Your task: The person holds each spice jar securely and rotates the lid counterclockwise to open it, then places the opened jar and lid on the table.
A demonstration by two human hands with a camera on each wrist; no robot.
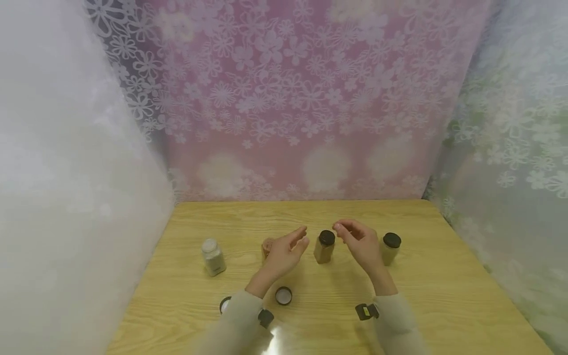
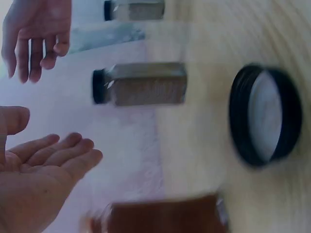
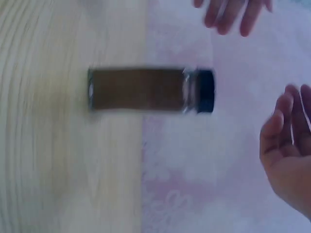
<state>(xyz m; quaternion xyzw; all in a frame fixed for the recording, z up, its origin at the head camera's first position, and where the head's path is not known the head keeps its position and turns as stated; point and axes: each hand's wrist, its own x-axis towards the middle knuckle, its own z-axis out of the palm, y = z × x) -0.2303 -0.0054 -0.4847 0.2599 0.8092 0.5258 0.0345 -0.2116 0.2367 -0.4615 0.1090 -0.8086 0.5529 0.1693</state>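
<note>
1. Hands first: the left hand [image 1: 286,251] hovers over the table [image 1: 443,296] with palm turned inward and fingers straight and relaxed, holding nothing. The right hand [image 1: 359,241] faces it, fingers loosely curved and also holding nothing.

2. Between them stands a dark-capped jar [image 1: 324,246] of brownish powder, upright on the table. It lies in the gap between the two palms, just beside the right hand's fingertips and near the left hand's, touching neither.

3. The two hands flank the jar from either side, which I judge suits a hold with one hand on the body and the other on the cap.

4. Behind the left hand, partly hidden by it, is a brown jar [image 1: 267,246] that seems to have no cap. A loose black lid [image 1: 283,295], pale inside facing up, lies on the table near the left forearm, likely the one belonging to it.

5. A second capped jar [image 1: 390,248] stands just beyond the right hand, on its outer side. A jar of white powder [image 1: 213,256] with a pale cap stands well apart to the left.

6. Both wrists wear small black camera mounts over pale sleeves. Flower-patterned sheets wall the table on three sides.
</note>
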